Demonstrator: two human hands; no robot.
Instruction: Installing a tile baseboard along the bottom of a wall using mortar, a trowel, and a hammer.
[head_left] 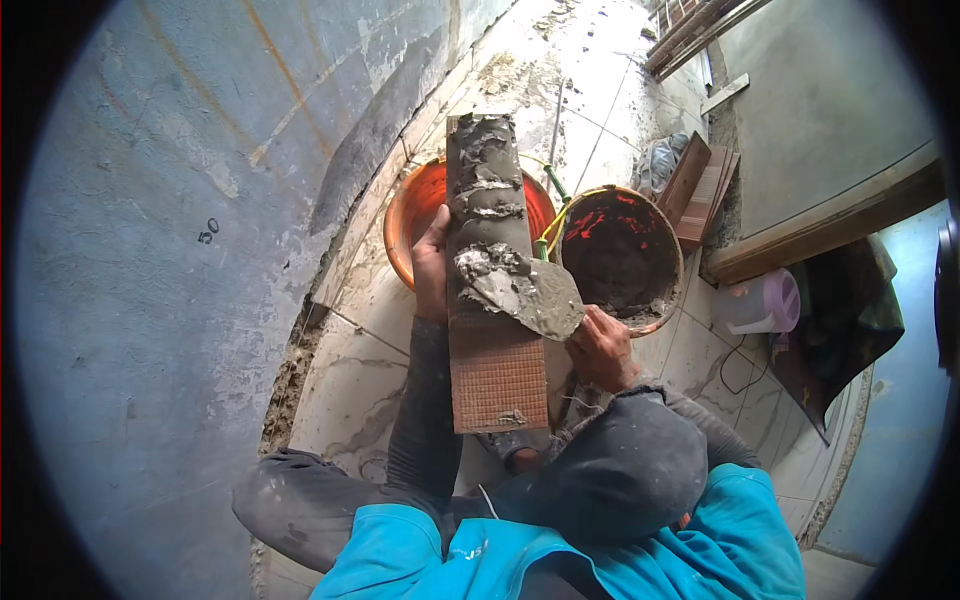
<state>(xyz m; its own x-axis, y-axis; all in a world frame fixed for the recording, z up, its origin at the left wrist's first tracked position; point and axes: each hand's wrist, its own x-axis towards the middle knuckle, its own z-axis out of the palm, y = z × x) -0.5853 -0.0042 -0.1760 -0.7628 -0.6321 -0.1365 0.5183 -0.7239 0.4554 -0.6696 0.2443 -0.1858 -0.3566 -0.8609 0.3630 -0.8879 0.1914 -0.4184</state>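
My left hand (432,260) grips the long, narrow tile strip (497,365) by its left edge, holding it lengthwise in front of me, gridded terracotta back up. Ridges of wet grey mortar (488,180) cover its upper part. In my right hand (600,350) is a trowel (545,300), its mortar-smeared blade lying across the middle of the strip with a clump (490,270) at its tip. Behind the strip is an orange basin (400,235); to its right stands a bucket (620,260) of dark grey mortar, with a yellow cord and green handles between them.
A pale blue wall (180,300) runs along my left beside tiled floor (360,370). To the right are wooden offcuts (700,200), a plastic bag (655,165), a grey board (820,120) with a wooden beam (830,220), a lidded pail (760,305), dark sheeting (835,340) and a wire.
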